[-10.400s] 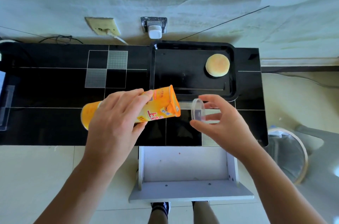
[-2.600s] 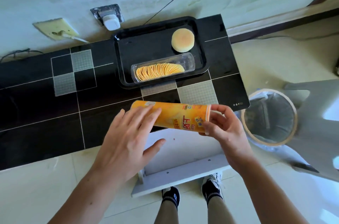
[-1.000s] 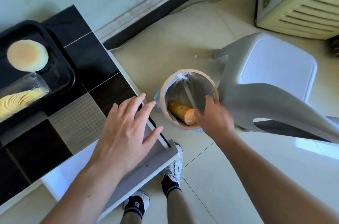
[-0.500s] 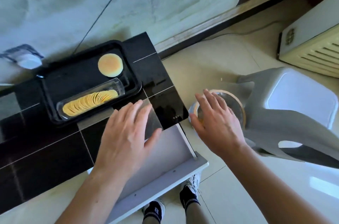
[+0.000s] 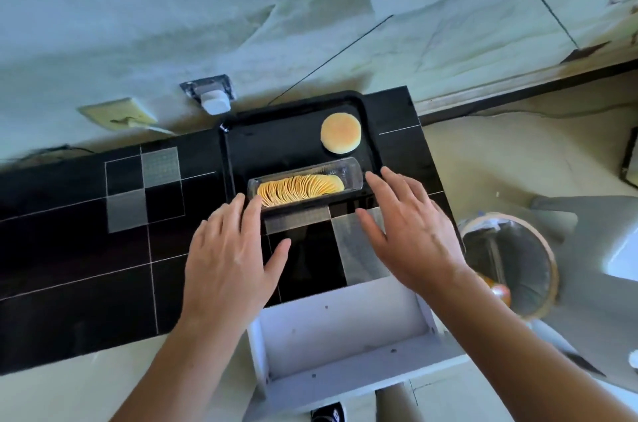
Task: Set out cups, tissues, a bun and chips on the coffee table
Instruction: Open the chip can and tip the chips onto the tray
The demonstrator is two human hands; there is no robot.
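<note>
Spanning the frame's middle, the black desk (image 5: pixel 86 249) carries a black tray (image 5: pixel 276 131) at upper centre. Your left hand (image 5: pixel 231 259) and right hand (image 5: pixel 407 228) hover with fingers spread, each grip holding nothing, flanking the clear chip tray (image 5: pixel 352 172) whose chips (image 5: pixel 300 188) lie along the tray's near edge. The bun (image 5: pixel 340 133) sits behind it.

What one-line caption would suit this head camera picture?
Open left hand and right hand reach toward the chips beside a bun on a black tray.
</note>
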